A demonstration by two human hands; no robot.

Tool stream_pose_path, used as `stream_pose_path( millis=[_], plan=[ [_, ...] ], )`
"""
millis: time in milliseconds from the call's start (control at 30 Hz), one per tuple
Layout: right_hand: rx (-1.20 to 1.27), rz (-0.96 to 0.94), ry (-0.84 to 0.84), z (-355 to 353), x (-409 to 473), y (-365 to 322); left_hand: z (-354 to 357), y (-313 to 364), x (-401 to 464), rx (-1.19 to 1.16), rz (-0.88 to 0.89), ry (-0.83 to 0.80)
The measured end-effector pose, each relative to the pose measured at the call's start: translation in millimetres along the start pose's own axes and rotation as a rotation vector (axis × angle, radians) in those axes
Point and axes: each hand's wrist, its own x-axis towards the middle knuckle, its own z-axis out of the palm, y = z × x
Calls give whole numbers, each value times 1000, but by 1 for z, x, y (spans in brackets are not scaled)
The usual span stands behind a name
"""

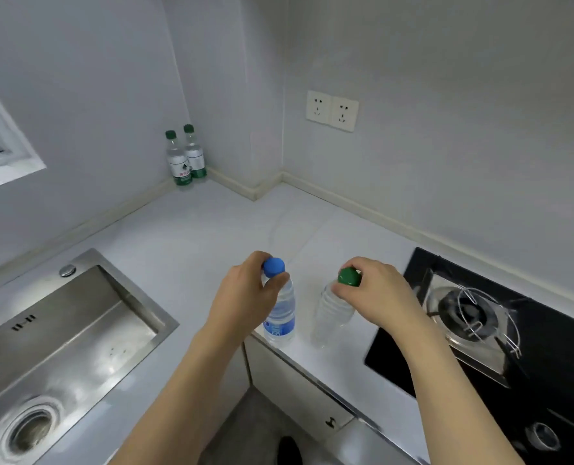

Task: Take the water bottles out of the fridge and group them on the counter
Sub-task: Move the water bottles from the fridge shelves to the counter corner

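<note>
My left hand [245,297] grips the neck of a clear water bottle with a blue cap [280,317], which stands upright near the front edge of the white counter [211,229]. My right hand [376,293] grips the neck of a clear bottle with a green cap [331,317], upright just to the right of the first. Two more green-capped bottles [185,159] with green and white labels stand side by side in the far corner against the wall. The fridge is out of view.
A steel sink [60,337] is set into the counter at the left. A black gas hob [480,317] with a wire pan support lies at the right. A double wall socket [332,110] sits above the counter. A cabinet door is below the front edge.
</note>
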Motion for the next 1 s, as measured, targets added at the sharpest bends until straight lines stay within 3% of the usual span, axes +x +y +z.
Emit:
stream_pose_path(
  millis=[333,1000],
  plan=[
    [-63,-228,-128,18,138,-71,-47,-29,106,49,-81,160],
    [-284,-515,-289,153,396,-296,-173,-215,326,71,-238,306]
  ],
)
